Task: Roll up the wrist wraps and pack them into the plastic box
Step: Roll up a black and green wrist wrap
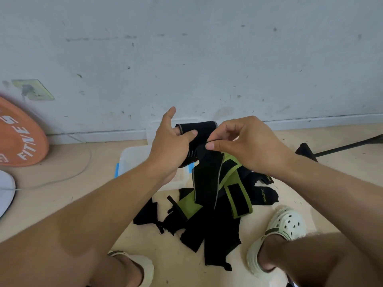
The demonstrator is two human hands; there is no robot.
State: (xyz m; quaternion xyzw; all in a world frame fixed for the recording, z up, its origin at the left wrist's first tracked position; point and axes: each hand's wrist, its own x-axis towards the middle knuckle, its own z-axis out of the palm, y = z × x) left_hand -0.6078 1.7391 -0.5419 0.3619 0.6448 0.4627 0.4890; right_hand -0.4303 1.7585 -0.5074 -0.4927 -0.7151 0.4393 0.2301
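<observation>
Right now, in the head view, both hands hold one black wrist wrap [204, 183] up over the floor; the left hand [172, 146] curls round the rolled-up end, with its thumb pressed on top; the right hand [246, 141] pinches the loose strip between thumb and fingertips, just beside the roll. I think the rolling is only partly done; to do it well, the right hand should keep the strip pulled flat and tight while the left hand turns the roll, so no loops go baggy.

The wrap is black with thin grey edges; its long tail hangs down onto a pile of wraps [207, 222] on the floor, some black, some with green trim. The plastic box [134, 160] is clear with blue clips; it sits on the floor under the left hand, touching the pile's far side.
</observation>
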